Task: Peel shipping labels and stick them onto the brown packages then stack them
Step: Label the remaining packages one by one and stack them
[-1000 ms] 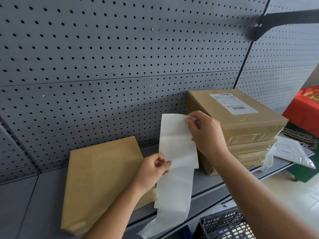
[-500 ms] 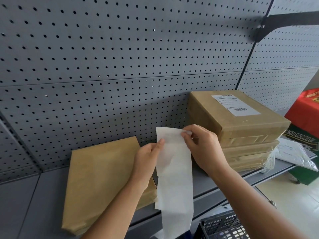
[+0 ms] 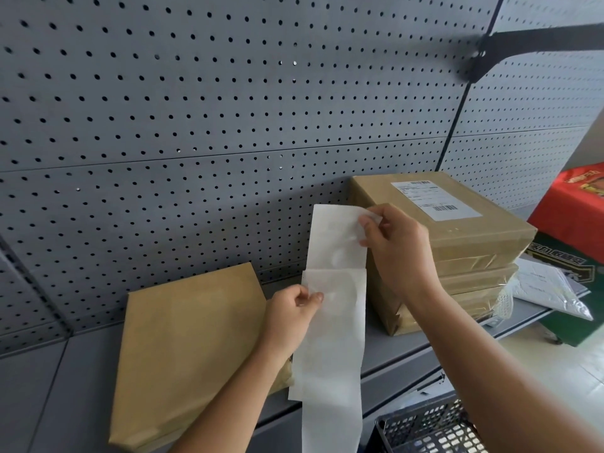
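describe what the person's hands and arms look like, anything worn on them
Both are bare: the left hand and right hand have no gloves, and no rings or watch show. Both forearms are uncovered to the frame edge, no sleeves in view. Fingernails look short and unpainted.

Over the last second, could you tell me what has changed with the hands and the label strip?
The left hand went up to the strip's top edge, then came back down and now pinches the left edge of the label strip at a seam lower down. The right hand kept its pinch on the top corner. The unlabelled package and the labelled stack stayed put on the shelf.
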The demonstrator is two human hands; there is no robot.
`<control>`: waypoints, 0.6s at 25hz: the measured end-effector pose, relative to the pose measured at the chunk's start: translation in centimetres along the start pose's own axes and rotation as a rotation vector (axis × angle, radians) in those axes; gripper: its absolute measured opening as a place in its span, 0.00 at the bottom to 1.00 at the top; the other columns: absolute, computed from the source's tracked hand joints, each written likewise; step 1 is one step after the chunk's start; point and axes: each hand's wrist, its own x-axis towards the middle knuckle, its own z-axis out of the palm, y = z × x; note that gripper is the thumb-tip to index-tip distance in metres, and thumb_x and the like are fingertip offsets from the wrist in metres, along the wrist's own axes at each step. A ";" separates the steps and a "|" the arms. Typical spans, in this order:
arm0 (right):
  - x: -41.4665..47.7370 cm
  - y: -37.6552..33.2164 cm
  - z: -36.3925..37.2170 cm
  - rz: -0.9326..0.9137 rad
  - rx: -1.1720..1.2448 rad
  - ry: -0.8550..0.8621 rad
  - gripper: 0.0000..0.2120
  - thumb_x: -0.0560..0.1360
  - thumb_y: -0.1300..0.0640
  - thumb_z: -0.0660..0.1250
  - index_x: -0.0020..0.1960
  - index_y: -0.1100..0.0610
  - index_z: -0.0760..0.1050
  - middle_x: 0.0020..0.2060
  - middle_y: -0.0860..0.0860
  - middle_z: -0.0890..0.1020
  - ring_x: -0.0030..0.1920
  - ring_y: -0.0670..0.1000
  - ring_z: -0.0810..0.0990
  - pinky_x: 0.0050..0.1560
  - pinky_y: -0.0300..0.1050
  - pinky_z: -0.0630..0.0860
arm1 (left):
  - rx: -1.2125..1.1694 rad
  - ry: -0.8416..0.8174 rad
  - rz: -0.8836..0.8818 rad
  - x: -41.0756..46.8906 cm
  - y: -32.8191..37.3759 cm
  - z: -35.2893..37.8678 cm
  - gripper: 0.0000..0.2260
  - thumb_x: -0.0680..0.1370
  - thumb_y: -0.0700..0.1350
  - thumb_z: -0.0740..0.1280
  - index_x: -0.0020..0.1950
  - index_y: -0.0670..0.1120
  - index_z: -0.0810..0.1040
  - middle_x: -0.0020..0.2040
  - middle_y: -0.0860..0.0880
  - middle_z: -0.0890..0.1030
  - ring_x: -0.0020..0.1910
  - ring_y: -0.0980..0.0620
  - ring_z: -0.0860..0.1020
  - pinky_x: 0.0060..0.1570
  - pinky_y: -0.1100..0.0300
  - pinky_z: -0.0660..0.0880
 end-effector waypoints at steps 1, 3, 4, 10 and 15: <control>0.4 -0.2 -0.2 -0.008 0.009 0.008 0.07 0.80 0.57 0.67 0.47 0.46 0.78 0.37 0.49 0.84 0.41 0.54 0.85 0.44 0.57 0.82 | 0.043 -0.004 -0.008 0.0 -0.1 0.2 0.10 0.79 0.51 0.71 0.43 0.46 0.83 0.35 0.56 0.80 0.35 0.59 0.77 0.37 0.64 0.69; 1.1 -0.6 -0.4 -0.019 0.003 0.012 0.04 0.80 0.55 0.66 0.49 0.48 0.79 0.39 0.49 0.85 0.42 0.54 0.85 0.45 0.58 0.81 | 0.115 -0.011 -0.037 0.1 -0.3 0.4 0.10 0.79 0.52 0.70 0.44 0.47 0.82 0.37 0.55 0.82 0.37 0.57 0.79 0.37 0.62 0.70; 1.4 -0.8 -0.6 -0.024 -0.001 0.016 0.03 0.80 0.54 0.66 0.50 0.49 0.79 0.39 0.50 0.85 0.42 0.54 0.85 0.46 0.58 0.81 | 0.142 -0.013 -0.048 0.1 -0.2 0.5 0.11 0.79 0.52 0.70 0.43 0.46 0.82 0.36 0.55 0.81 0.36 0.56 0.78 0.36 0.61 0.70; 2.4 -2.0 -1.4 -0.069 0.002 0.063 0.03 0.81 0.53 0.65 0.50 0.49 0.77 0.41 0.49 0.84 0.44 0.53 0.85 0.46 0.57 0.81 | 0.247 -0.026 -0.118 -0.2 -0.9 0.7 0.17 0.79 0.52 0.69 0.39 0.39 0.76 0.29 0.51 0.73 0.29 0.52 0.70 0.33 0.58 0.65; 1.4 -1.8 -1.0 -0.132 0.023 -0.040 0.04 0.80 0.56 0.67 0.53 0.50 0.79 0.42 0.49 0.85 0.44 0.53 0.85 0.46 0.55 0.81 | 0.335 -0.010 -0.059 -0.6 1.0 -0.6 0.15 0.80 0.57 0.67 0.45 0.45 0.77 0.35 0.55 0.76 0.36 0.56 0.76 0.34 0.61 0.71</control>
